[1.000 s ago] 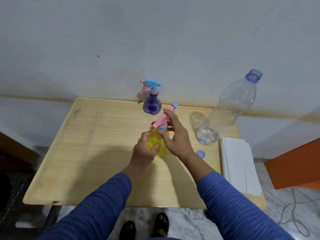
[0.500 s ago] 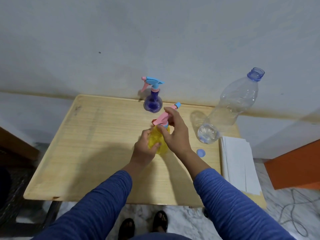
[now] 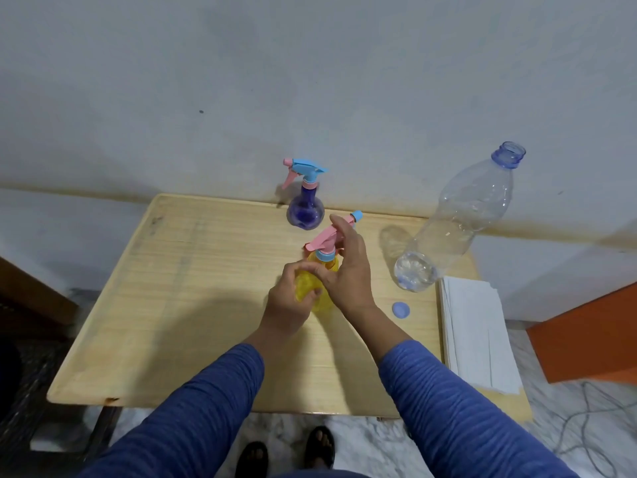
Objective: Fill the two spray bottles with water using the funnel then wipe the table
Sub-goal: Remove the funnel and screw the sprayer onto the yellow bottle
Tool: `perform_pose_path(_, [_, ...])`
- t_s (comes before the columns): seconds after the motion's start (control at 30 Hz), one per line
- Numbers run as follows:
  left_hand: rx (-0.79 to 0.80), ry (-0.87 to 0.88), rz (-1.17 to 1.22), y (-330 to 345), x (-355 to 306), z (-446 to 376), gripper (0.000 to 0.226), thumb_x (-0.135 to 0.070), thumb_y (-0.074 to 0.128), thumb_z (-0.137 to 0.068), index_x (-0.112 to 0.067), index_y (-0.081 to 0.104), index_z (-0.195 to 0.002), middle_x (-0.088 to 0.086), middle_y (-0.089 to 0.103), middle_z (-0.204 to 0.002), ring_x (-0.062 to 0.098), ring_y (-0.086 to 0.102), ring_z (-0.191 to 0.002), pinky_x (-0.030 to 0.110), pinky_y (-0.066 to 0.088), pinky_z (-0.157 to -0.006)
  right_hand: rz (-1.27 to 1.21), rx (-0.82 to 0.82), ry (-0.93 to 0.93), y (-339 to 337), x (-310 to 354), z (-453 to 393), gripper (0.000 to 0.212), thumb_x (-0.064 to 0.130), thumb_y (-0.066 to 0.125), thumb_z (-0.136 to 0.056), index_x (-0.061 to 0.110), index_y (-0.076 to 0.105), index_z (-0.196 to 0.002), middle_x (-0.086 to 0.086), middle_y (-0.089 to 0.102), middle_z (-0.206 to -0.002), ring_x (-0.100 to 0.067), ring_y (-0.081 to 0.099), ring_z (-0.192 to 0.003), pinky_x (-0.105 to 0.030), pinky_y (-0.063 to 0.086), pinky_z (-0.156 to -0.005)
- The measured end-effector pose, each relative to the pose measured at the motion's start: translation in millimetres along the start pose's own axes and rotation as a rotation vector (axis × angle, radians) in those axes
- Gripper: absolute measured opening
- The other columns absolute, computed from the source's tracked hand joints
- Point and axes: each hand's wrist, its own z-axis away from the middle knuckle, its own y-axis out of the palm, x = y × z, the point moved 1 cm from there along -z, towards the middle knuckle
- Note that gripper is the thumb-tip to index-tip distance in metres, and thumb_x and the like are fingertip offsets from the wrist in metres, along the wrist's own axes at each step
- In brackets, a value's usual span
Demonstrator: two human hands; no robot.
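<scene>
A yellow spray bottle (image 3: 305,284) with a pink and blue spray head (image 3: 324,241) stands mid-table. My left hand (image 3: 287,300) grips its yellow body from the left. My right hand (image 3: 346,270) holds the spray head and neck, fingers curled round them. A purple spray bottle (image 3: 305,210) with a blue and pink head stands at the table's back edge, untouched. A large clear plastic water bottle (image 3: 455,222), uncapped, stands at the right with a little water at its bottom. Its blue cap (image 3: 401,310) lies on the table. No funnel is in sight.
A stack of white paper towels (image 3: 477,336) lies at the right edge of the light wooden table (image 3: 193,298). A grey wall rises just behind the table. An orange object (image 3: 586,339) stands on the floor to the right, with a cable near it.
My right hand has shifted its hold around the spray head, which has turned slightly on the yellow bottle. My left hand keeps its grip on the body.
</scene>
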Motion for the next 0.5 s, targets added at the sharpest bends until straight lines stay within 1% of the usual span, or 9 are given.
perform_pose_path(0.1, [-0.005,-0.028,-0.005,0.5,-0.3,-1.5,0.052,-0.034,0.063,-0.072,-0.035,0.044,-0.120,-0.002,0.062,-0.112,0.016,0.060,-0.103,0.039,0.050,-0.092,-0.007,0.067,-0.019,-1.5,-1.3,6.8,0.072,0.011,0.062,-0.085,0.047,0.026,-0.136,0.015,0.049,-0.125,-0.004,0.053,-0.107,-0.011,0.040,-0.089])
perform_pose_path(0.17, [-0.005,-0.035,0.011,1.5,-0.2,-0.8,0.055,-0.035,0.063,-0.071,-0.034,0.044,-0.123,-0.002,0.061,-0.115,0.015,0.059,-0.106,0.037,0.048,-0.095,-0.004,0.023,-0.001,-0.4,-0.4,7.1,0.066,0.008,0.061,-0.085,0.044,0.034,-0.134,0.011,0.055,-0.120,-0.007,0.057,-0.102,-0.016,0.044,-0.088])
perform_pose_path(0.2, [-0.008,-0.035,0.014,1.9,0.3,-0.5,0.056,-0.035,0.063,-0.071,-0.033,0.044,-0.123,-0.002,0.061,-0.116,0.015,0.058,-0.108,0.036,0.048,-0.095,0.012,-0.011,0.001,1.3,-0.2,5.1,0.063,0.007,0.065,-0.083,0.037,0.041,-0.132,0.006,0.057,-0.114,-0.009,0.056,-0.098,-0.015,0.043,-0.086])
perform_pose_path(0.27, [-0.007,-0.044,0.005,1.6,1.0,0.0,0.055,-0.037,0.061,-0.069,-0.031,0.045,-0.122,0.000,0.061,-0.113,0.016,0.058,-0.106,0.035,0.047,-0.095,0.023,-0.047,0.030,3.6,1.4,0.8,0.061,0.010,0.073,-0.077,0.029,0.047,-0.129,0.001,0.052,-0.106,-0.011,0.052,-0.094,-0.004,0.037,-0.081])
perform_pose_path(0.33, [0.000,-0.048,-0.006,0.9,0.9,-0.9,0.055,-0.038,0.061,-0.069,-0.031,0.045,-0.121,0.000,0.061,-0.112,0.016,0.059,-0.105,0.034,0.048,-0.093,-0.023,-0.044,0.030,2.1,3.4,-1.8,0.070,0.013,0.075,-0.075,0.037,0.040,-0.131,0.007,0.049,-0.109,-0.009,0.051,-0.100,-0.003,0.037,-0.083])
perform_pose_path(0.4, [-0.002,-0.045,0.001,0.8,1.1,-2.0,0.056,-0.038,0.062,-0.070,-0.032,0.044,-0.123,-0.001,0.061,-0.115,0.016,0.058,-0.107,0.035,0.047,-0.095,-0.041,-0.004,-0.004,-1.7,1.7,-0.8,0.080,0.012,0.070,-0.081,0.047,0.024,-0.136,0.011,0.049,-0.120,-0.005,0.050,-0.106,-0.009,0.039,-0.089])
perform_pose_path(0.43, [-0.006,-0.043,0.006,1.0,0.8,-2.1,0.058,-0.037,0.062,-0.070,-0.031,0.044,-0.124,-0.001,0.060,-0.117,0.016,0.058,-0.109,0.035,0.047,-0.096,-0.026,0.028,-0.012,-2.6,1.3,1.4,0.081,0.009,0.065,-0.084,0.047,0.019,-0.139,0.013,0.049,-0.124,-0.003,0.050,-0.105,-0.008,0.039,-0.088])
perform_pose_path(0.47, [-0.008,-0.043,0.009,1.4,0.7,-1.9,0.059,-0.035,0.062,-0.070,-0.031,0.044,-0.125,-0.002,0.060,-0.118,0.015,0.057,-0.110,0.035,0.046,-0.097,-0.008,0.046,-0.009,-2.8,1.8,3.4,0.081,0.007,0.062,-0.085,0.045,0.018,-0.141,0.017,0.047,-0.125,-0.002,0.052,-0.103,-0.005,0.038,-0.086])
perform_pose_path(0.5, [-0.008,-0.039,0.010,1.7,0.3,-1.5,0.059,-0.035,0.062,-0.070,-0.031,0.044,-0.126,-0.002,0.059,-0.119,0.015,0.056,-0.110,0.033,0.045,-0.097,-0.003,0.033,-0.004,-2.3,2.9,3.9,0.078,0.006,0.062,-0.084,0.042,0.022,-0.141,0.021,0.045,-0.127,-0.003,0.053,-0.103,-0.004,0.039,-0.086])
